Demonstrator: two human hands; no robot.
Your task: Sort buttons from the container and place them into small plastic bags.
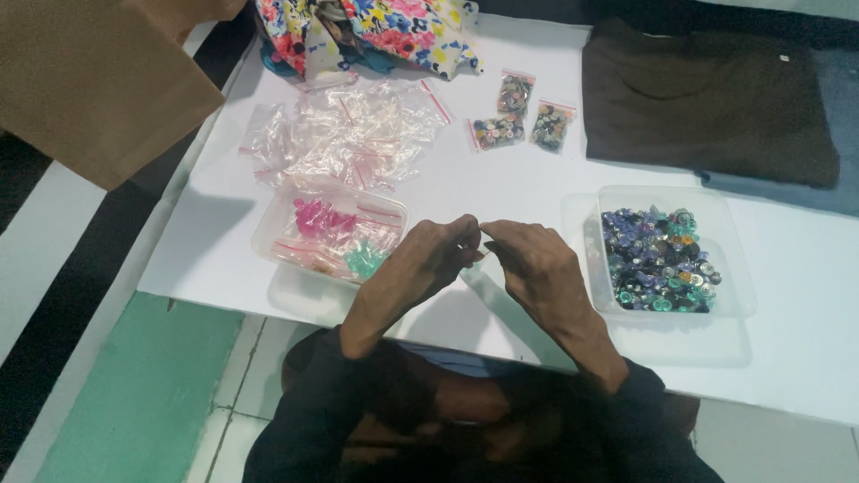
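I see my left hand (428, 259) and right hand (535, 264) with fingertips pinched together over the white sheet (501, 179); what they grip I cannot tell. Clear tub of shiny buttons (660, 261) sits right, tub of bagged pink and green pieces (329, 234) left, crinkly empty bags (349, 134) beyond

A brown paper bag (85, 80) fills the upper left of the frame. At top centre lies a bunched floral cloth (376, 31), with a heap of empty clear zip bags (349, 134) just below it. Three small zip bags filled with buttons (523, 116) sit right of that heap. A folded dark brown garment (707, 98) occupies the upper right.
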